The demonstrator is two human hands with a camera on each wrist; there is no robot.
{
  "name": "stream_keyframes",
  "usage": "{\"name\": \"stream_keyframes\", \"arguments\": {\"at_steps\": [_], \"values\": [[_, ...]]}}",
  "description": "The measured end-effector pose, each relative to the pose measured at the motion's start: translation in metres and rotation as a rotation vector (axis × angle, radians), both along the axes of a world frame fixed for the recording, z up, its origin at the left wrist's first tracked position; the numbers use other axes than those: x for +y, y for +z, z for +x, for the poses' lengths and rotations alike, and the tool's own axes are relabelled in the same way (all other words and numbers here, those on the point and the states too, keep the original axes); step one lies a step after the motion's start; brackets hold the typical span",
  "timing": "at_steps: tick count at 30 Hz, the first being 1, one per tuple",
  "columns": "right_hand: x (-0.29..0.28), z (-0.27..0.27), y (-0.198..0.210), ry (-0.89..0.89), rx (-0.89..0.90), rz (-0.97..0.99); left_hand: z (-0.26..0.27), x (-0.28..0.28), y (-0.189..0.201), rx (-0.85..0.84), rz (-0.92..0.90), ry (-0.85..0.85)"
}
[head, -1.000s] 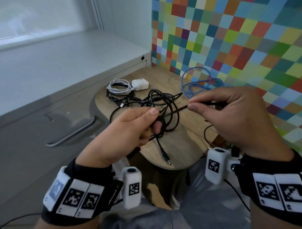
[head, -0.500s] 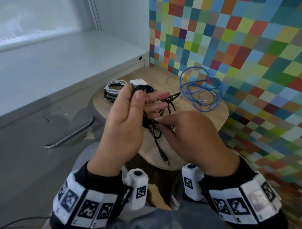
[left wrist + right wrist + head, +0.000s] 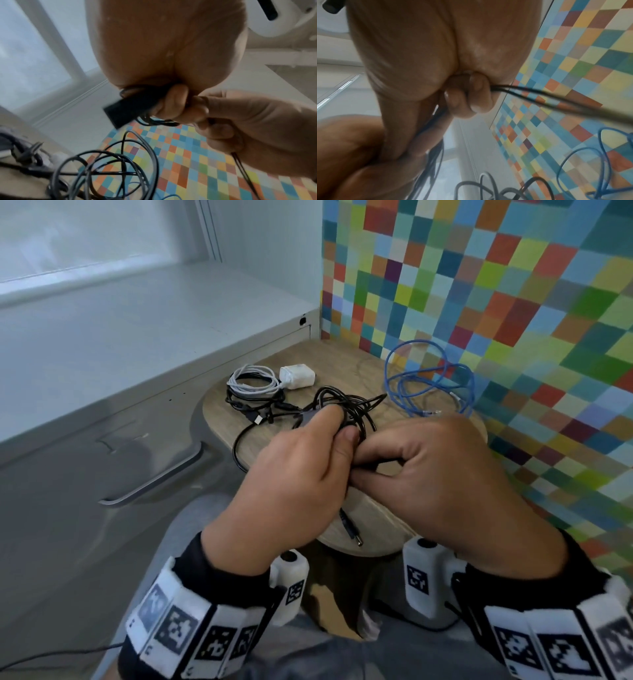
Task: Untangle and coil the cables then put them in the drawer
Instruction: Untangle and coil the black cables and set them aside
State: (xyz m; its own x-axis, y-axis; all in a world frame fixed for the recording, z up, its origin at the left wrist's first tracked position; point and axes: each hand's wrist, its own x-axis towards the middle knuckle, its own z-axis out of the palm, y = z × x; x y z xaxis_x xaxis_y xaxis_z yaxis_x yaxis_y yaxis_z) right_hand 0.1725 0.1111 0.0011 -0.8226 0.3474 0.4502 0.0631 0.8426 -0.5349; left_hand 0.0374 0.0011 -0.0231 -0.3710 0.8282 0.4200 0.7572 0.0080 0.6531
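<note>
Now | black cable [image 3: 346,405]: thin, looped, tangled | left hand [image 3: 294,474] grip clasps it | right hand [image 3: 442,474] pinches strand

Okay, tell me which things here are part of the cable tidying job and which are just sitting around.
Part of the job:
- black cable, gripped by the left hand and right hand
- blue cable, loose on the table
- white cable with its white charger
- drawer, closed

Just lying about:
- colourful checked wall
- window sill
</note>
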Motion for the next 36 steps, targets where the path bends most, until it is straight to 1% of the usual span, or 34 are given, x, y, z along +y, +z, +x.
{"name": "stream_keyframes", "arguments": {"at_steps": [3,4,6,8,10,12,14,16,19,21,24,26,29,33,36], "values": [[0.007,0.01,0.01,-0.01,0.032,-0.069,-0.007,-0.003,0.001,-0.08,-0.098,-0.065],[0.011,0.013,0.012,-0.024,0.054,-0.077,-0.01,-0.004,0.002,-0.157,-0.133,-0.117],[0.016,0.019,0.016,-0.073,0.116,-0.07,-0.012,-0.007,0.004,-0.407,-0.163,-0.21],[0.021,0.021,0.015,-0.116,0.161,-0.091,-0.009,-0.009,0.008,-0.685,-0.109,-0.27],[0.025,0.019,0.009,-0.138,0.166,-0.112,-0.007,-0.009,0.009,-0.882,-0.047,-0.3],[0.029,0.015,-0.001,-0.155,0.144,-0.112,-0.005,-0.009,0.009,-1.033,0.0,-0.311],[0.033,0.01,-0.012,-0.171,0.113,-0.106,-0.007,-0.01,0.009,-1.126,0.056,-0.311],[0.036,0.008,-0.023,-0.205,0.056,-0.118,-0.01,-0.01,0.011,-1.163,0.138,-0.301],[0.038,0.005,-0.035,-0.237,-0.032,-0.129,-0.016,-0.01,0.012,-1.139,0.241,-0.279],[0.037,0.002,-0.037,-0.244,-0.066,-0.147,-0.017,-0.009,0.01,-1.137,0.282,-0.273],[0.034,-0.002,-0.039,-0.26,-0.124,-0.159,-0.012,-0.006,0.009,-1.179,0.327,-0.3],[0.032,-0.003,-0.04,-0.264,-0.137,-0.151,-0.009,-0.005,0.01,-1.233,0.339,-0.325],[0.028,-0.005,-0.041,-0.267,-0.154,-0.153,-0.01,-0.005,0.009,-1.283,0.327,-0.306],[0.022,-0.007,-0.042,-0.264,-0.2,-0.178,-0.013,-0.004,0.005,-1.256,0.327,-0.217],[0.018,-0.01,-0.042,-0.247,-0.234,-0.141,-0.011,-0.005,0.008,-1.269,0.336,-0.219]]}}
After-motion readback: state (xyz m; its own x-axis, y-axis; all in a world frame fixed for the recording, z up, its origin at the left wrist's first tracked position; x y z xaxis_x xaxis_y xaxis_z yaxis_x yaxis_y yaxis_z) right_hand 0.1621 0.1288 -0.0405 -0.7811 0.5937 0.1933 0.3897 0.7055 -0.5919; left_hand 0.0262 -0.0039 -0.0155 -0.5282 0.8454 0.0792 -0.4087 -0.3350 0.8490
